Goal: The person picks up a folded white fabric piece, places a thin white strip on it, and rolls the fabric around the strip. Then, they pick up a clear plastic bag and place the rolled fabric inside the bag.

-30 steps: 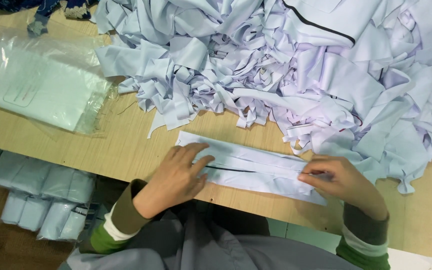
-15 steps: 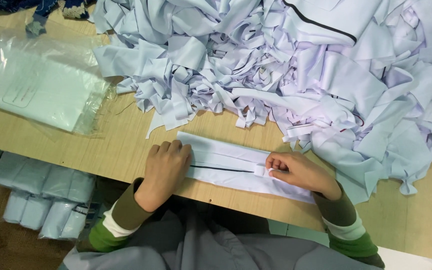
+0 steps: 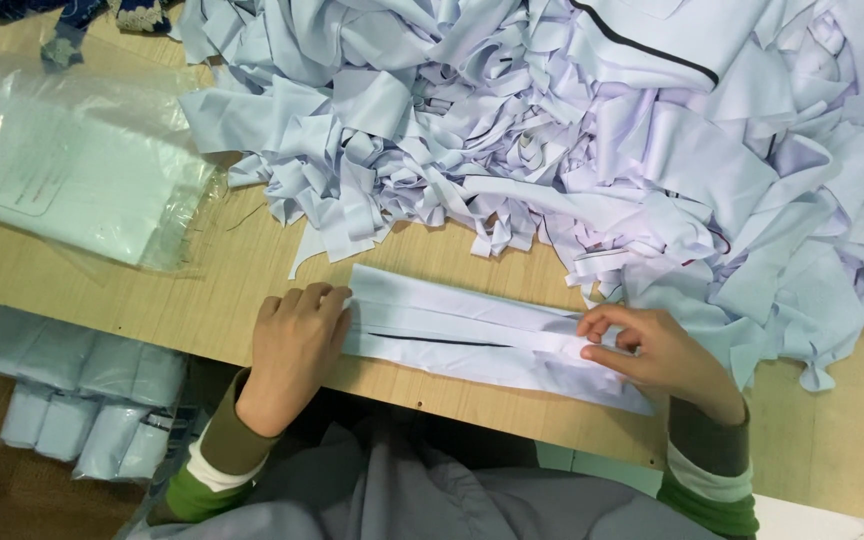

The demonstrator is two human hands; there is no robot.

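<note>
A flat stack of long white fabric strips (image 3: 462,335) lies on the wooden table (image 3: 232,290) near its front edge. My left hand (image 3: 297,345) rests curled against the stack's left end, fingers pressing its edge. My right hand (image 3: 657,355) sits on the stack's right part, thumb and forefinger pinching the top strip. A thin dark line runs along one strip in the stack.
A big heap of white fabric strips and offcuts (image 3: 592,140) covers the back and right of the table. A clear plastic bag with folded white cloth (image 3: 62,170) lies at the left. Several wrapped white bundles (image 3: 72,380) sit below the table's left edge.
My right hand slid left along the stack, then back right, now pinching the top strip. My left hand closed from flat on the stack to curled at its left end.
</note>
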